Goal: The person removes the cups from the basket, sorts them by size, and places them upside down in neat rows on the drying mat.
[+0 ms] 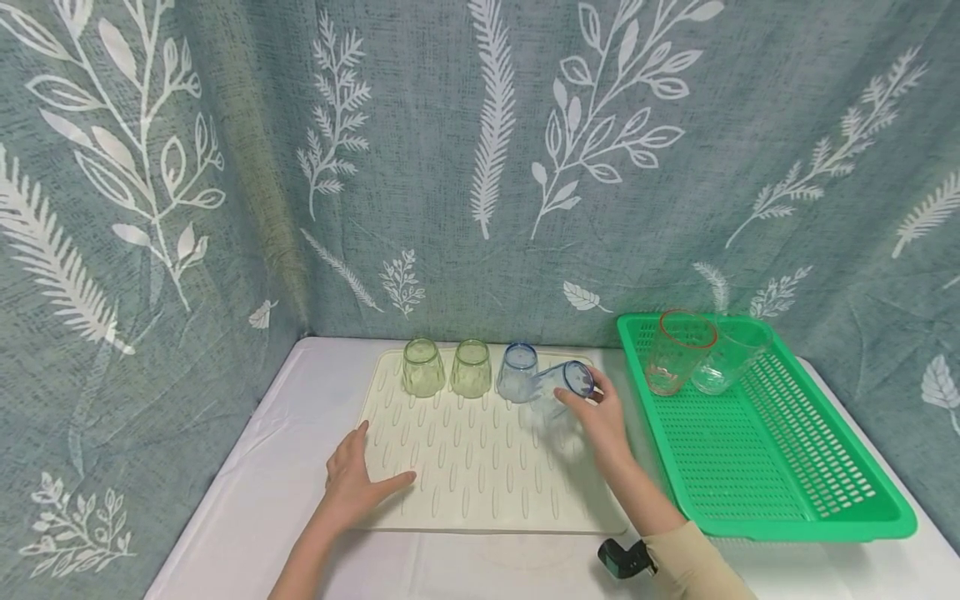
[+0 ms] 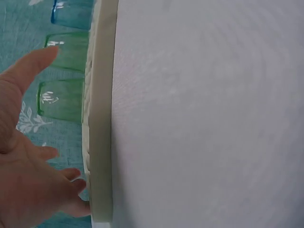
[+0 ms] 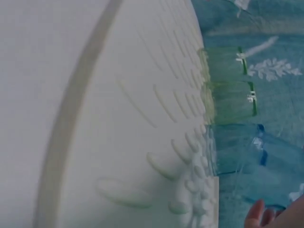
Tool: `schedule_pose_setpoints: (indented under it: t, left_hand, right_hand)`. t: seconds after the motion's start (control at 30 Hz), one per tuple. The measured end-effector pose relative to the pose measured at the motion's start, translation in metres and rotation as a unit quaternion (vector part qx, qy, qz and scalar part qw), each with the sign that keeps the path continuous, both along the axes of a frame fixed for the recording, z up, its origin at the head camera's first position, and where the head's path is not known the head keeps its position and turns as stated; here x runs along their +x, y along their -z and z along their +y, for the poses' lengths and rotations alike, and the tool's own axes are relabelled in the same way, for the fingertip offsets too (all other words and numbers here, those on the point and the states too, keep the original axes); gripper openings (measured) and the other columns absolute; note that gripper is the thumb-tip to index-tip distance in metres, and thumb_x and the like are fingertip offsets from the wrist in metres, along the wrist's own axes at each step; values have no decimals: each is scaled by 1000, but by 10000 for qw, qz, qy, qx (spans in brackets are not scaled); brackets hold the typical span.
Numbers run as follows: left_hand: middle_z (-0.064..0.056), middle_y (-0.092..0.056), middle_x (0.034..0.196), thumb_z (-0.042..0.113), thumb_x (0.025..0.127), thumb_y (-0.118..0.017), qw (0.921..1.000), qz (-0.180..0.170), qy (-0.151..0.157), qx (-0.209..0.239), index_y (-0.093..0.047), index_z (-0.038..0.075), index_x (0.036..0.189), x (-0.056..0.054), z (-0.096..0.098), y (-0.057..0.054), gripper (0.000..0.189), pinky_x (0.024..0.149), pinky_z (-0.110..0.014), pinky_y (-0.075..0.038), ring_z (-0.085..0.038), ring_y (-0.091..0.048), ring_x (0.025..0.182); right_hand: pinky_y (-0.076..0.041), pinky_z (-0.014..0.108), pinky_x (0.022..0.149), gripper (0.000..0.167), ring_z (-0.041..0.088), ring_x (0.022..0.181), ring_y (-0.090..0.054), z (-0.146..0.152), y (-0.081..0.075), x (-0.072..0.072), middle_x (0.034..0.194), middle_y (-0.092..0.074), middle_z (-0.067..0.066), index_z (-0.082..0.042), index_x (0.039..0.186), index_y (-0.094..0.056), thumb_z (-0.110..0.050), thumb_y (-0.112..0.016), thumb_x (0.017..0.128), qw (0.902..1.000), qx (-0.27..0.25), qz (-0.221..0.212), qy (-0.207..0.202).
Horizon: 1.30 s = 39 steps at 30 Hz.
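My right hand point(image 1: 604, 421) grips a blue-tinted glass point(image 1: 551, 385) near its dark blue ringed end, with thumb and fingers around it. Tilted, the glass overlaps a second blue glass point(image 1: 517, 375) in the head view. That one stands in a row with two green glasses point(image 1: 423, 368) along the back of a cream drying mat point(image 1: 480, 479), all narrower end up. Over the mat's left front part, my left hand point(image 1: 349, 482) holds nothing, its thumb spread away from the fingers. In the right wrist view only fingertips point(image 3: 255, 213) show beside the held glass.
A green plastic basket point(image 1: 787, 530) stands right of the mat. Inside, at its back, are a red-rimmed glass point(image 1: 675, 358) and a clear glass point(image 1: 731, 358). A patterned curtain point(image 1: 442, 183) hangs behind the white table point(image 1: 247, 467).
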<state>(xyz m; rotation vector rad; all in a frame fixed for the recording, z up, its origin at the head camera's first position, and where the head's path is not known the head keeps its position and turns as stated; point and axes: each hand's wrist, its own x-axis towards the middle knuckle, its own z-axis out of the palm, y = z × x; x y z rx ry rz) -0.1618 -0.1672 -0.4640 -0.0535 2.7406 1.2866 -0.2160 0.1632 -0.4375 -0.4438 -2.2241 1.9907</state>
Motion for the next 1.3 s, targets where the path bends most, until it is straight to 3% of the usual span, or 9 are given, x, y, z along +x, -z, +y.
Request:
schedule_pose_setpoints:
  t: [0.3, 0.47, 0.67, 0.93, 1.3]
  left_hand:
    - [-36, 3, 153, 38, 74, -83, 9995, -241, 1, 208, 0, -7, 151, -2, -5, 10, 122, 105, -75, -3, -57, 7, 138]
    - [-36, 1, 153, 37, 74, -83, 9990, -81, -87, 438, -7, -9, 151, -2, -9, 17, 118, 102, -78, -7, -60, 3, 137]
    - [-36, 3, 153, 32, 75, -82, 9989, -171, -70, 423, -7, -9, 150, -2, -9, 16, 114, 103, -76, -6, -59, 4, 138]
    - [-34, 6, 154, 30, 76, -82, 9988, -317, -60, 373, -6, -8, 151, -3, -7, 15, 113, 104, -76, -5, -57, 6, 139]
    - [-32, 4, 155, 31, 76, -82, 9989, -314, -141, 303, -9, -7, 152, -3, -8, 16, 112, 103, -77, -5, -57, 4, 139]
  right_hand:
    - [-41, 40, 89, 72, 30, 115, -41, -1, 2, -20, 131, -40, 19, -2, 143, -42, -17, -76, 81, 9977, 547, 22, 391]
    - [-42, 44, 91, 68, 32, 112, -42, -2, 6, -33, 129, -40, 21, 1, 138, -47, -15, -77, 79, 9939, 925, 196, 577]
    - [-40, 47, 94, 65, 34, 111, -43, -3, 13, -47, 130, -40, 22, 1, 134, -50, -13, -78, 77, 9899, 1183, 207, 752]
    - [-32, 51, 106, 63, 39, 127, -36, -3, 15, -52, 136, -37, 23, 0, 134, -50, -13, -77, 78, 9885, 1353, 132, 662]
    - [-32, 53, 107, 62, 41, 129, -34, -4, 17, -56, 137, -37, 25, 1, 133, -51, -13, -76, 79, 9876, 1437, 101, 624]
